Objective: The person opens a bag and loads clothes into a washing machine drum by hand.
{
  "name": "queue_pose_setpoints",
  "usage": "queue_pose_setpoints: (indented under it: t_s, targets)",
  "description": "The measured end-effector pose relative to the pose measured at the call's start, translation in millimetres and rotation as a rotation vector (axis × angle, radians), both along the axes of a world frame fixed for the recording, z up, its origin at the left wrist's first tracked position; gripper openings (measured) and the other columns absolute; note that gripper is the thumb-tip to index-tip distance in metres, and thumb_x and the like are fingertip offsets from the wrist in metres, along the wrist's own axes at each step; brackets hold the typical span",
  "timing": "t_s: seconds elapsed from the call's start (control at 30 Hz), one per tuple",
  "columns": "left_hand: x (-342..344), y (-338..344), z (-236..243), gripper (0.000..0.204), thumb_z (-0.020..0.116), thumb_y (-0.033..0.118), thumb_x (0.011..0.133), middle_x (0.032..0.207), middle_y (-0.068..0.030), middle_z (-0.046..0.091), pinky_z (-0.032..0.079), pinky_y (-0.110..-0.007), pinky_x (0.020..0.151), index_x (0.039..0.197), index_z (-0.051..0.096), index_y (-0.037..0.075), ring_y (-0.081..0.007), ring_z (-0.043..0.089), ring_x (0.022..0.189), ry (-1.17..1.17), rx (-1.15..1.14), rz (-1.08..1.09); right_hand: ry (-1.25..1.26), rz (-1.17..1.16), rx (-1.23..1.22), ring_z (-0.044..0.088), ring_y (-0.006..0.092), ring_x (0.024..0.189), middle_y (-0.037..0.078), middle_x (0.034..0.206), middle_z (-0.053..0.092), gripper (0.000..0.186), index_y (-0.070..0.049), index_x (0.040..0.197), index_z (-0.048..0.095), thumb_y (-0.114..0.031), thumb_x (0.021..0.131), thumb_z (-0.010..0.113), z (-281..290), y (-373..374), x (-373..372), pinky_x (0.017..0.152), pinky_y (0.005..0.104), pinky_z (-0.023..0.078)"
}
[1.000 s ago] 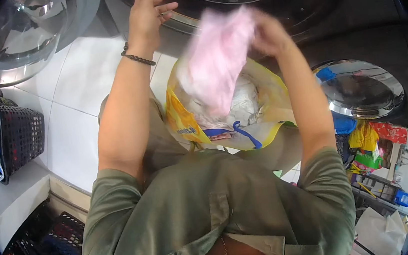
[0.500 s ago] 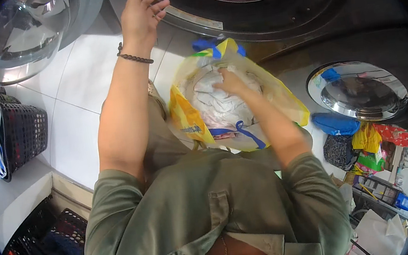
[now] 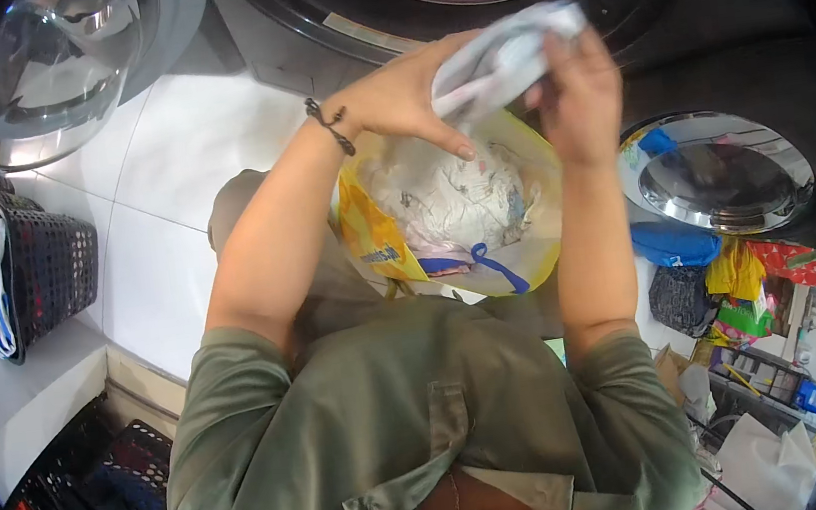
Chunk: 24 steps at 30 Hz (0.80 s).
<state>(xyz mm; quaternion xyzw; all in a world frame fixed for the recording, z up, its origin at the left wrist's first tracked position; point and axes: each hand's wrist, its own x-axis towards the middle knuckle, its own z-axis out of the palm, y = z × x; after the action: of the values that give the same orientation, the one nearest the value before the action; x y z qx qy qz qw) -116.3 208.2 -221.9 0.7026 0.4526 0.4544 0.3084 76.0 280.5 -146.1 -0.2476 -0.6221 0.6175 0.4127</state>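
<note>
Over the bag (image 3: pixel 369 221), my right hand (image 3: pixel 584 99) is gripping cloth (image 3: pixel 495 66). It's partly hiding my left hand (image 3: pixel 405 94); can't tell its grip. Left of the bag, a basket (image 3: pixel 52 263) is sitting.

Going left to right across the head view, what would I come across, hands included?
Black perforated basket, left hand, pale cloth, right hand, round shiny-rimmed door.

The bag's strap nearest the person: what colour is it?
The strap is blue; it shows best in the head view.
</note>
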Motion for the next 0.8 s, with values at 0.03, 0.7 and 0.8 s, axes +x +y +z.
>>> queue_pose_setpoints:
  t_s: [0.03, 0.7, 0.8]
  targets:
    - [6.3, 2.0, 0.1, 0.084, 0.084, 0.029, 0.069, 0.129, -0.0135, 0.058, 0.043, -0.036, 0.099, 0.139, 0.044, 0.007, -0.0232, 0.056, 0.116, 0.076, -0.119, 0.061, 0.172, 0.097, 0.049, 0.06, 0.0105, 0.066, 0.004, 0.087, 0.066, 0.017, -0.003, 0.107, 0.061, -0.014, 0.094, 0.062, 18.8, 3.8, -3.9, 0.059, 0.0238, 0.049]
    - [-56.4, -3.9, 4.4, 0.044, 0.057, 0.045, 0.093, 0.093, -0.0046, 0.068, 0.049, -0.027, 0.075, 0.112, 0.067, 0.007, -0.0137, 0.061, 0.082, -0.245, -0.039, 0.86, 0.12, 0.007, -0.072, 0.063, 0.0202, 0.086, 0.008, 0.105, 0.066, 0.025, -0.006, 0.114, 0.06, -0.02, 0.094, 0.057, -0.1, 118.4, -84.3, 0.08, 0.0349, 0.05]
    - [-52.9, -3.1, 5.6, 0.043, 0.059, 0.045, 0.091, 0.095, -0.0109, 0.071, 0.05, -0.031, 0.078, 0.107, 0.068, 0.006, -0.022, 0.067, 0.087, -0.199, -0.058, 0.857, -0.574, 0.667, 0.211, 0.064, 0.0156, 0.082, 0.006, 0.092, 0.07, 0.034, -0.004, 0.109, 0.068, -0.027, 0.085, 0.067, -53.0, 97.5, -42.1, 0.071, 0.0295, 0.051]
